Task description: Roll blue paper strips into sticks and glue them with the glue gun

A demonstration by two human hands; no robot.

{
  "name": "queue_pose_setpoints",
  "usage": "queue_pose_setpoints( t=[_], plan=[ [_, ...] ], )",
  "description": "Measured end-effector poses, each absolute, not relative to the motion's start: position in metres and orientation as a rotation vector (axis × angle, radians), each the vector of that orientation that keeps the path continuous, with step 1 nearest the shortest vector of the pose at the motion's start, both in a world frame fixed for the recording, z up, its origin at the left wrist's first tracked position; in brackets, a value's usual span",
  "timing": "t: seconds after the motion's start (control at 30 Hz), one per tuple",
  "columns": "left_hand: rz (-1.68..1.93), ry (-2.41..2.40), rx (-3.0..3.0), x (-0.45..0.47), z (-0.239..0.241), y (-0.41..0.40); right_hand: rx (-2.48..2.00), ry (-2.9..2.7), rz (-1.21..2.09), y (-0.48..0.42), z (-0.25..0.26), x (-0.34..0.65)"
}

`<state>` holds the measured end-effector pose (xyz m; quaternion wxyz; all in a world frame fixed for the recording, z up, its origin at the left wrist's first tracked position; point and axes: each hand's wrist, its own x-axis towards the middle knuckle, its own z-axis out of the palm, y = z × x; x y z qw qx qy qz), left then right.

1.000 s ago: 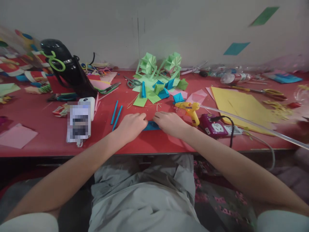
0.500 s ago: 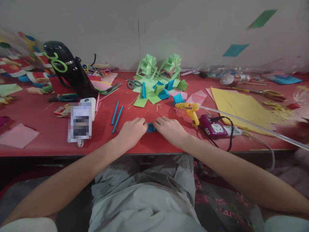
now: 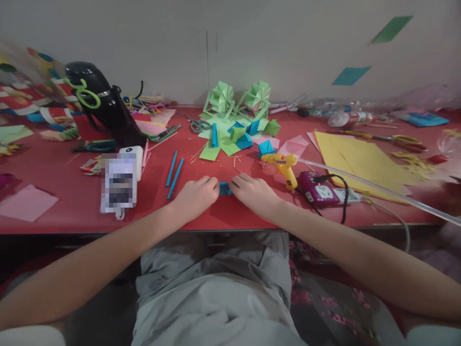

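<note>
Upper L of frame: blk flask [image 3: 86, 79], contents hidden. Ctr: L hand [image 3: 199, 193] & R hand [image 3: 255, 193], fingers curled, pinching blue paper [image 3: 225, 188], narrow strip showing.

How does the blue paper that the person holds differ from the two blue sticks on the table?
The blue paper is in the left grip and right grip; the blue sticks lie untouched. The blue paper runs sideways, its ends hidden; the blue sticks slant forward, ends visible. Both are blue.
</note>
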<state>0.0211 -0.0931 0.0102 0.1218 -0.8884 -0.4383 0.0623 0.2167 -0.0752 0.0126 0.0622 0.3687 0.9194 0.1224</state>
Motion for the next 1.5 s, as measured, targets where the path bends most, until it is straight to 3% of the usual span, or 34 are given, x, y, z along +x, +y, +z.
queue_pose_setpoints(
  t=[0.63,1.5],
  plan=[
    [0.154,-1.249,-2.597,0.024,0.017,-0.09,1.116,2.816,0.281,-0.068,0.02,0.217],
    [0.212,-1.125,-2.618,0.017,0.013,-0.09,1.09,2.793,0.419,-0.073,0.018,0.213]
  ],
)
